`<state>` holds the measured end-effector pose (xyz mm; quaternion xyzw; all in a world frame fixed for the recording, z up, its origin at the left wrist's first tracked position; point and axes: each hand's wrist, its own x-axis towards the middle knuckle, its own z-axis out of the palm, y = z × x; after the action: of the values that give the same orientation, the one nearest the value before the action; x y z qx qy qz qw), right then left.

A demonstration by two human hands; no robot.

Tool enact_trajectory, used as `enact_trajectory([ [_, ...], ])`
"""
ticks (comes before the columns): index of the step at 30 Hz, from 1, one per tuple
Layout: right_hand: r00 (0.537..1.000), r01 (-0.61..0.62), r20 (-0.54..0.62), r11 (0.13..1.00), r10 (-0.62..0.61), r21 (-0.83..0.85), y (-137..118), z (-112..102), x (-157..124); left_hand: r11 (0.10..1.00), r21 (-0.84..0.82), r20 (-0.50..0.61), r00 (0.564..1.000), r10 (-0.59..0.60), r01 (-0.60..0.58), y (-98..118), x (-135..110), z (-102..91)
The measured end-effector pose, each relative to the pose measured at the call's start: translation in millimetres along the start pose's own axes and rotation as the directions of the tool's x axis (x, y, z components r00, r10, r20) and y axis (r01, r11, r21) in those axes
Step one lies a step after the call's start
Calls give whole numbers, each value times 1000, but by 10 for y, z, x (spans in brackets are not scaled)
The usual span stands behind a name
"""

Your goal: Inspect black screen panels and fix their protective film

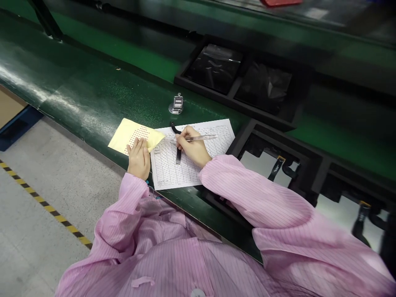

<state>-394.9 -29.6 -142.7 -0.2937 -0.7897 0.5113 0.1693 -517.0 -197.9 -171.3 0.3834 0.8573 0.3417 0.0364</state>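
Observation:
My right hand [194,147] is closed round a clear pen [202,137], held over a white printed form [167,175] with a ruled table. A black strip [178,156] lies on the form and passes partly behind the fingers of that hand. My left hand [139,160] lies flat with its fingers stretched out on a yellow sheet [122,134] that carries rows of small red marks. The sheet's right corner overlaps the form's upper left edge. Just beyond the form stands a small metal folding magnifier [176,104] on the green bench.
Black trays [321,173] with flat panels and dark ribbon cables sit at the right, partly under my right sleeve. Another black tray [230,99] holds dark, film-covered panels farther back. The green bench [89,90] runs leftward; its front edge borders the floor.

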Motion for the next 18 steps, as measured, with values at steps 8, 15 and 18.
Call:
enact_trajectory([
  [8,986,137,-12,859,-164,-494,-75,-35,94,999,-32,40,999,-21,23,234,-69,30],
  [15,997,47,-11,734,-73,-677,-293,-277,-533,982,155,211,975,72,-106,303,-38,162],
  [18,982,-162,-182,714,49,-681,-207,-565,-1031,991,81,210,973,91,-110,369,39,37],
])
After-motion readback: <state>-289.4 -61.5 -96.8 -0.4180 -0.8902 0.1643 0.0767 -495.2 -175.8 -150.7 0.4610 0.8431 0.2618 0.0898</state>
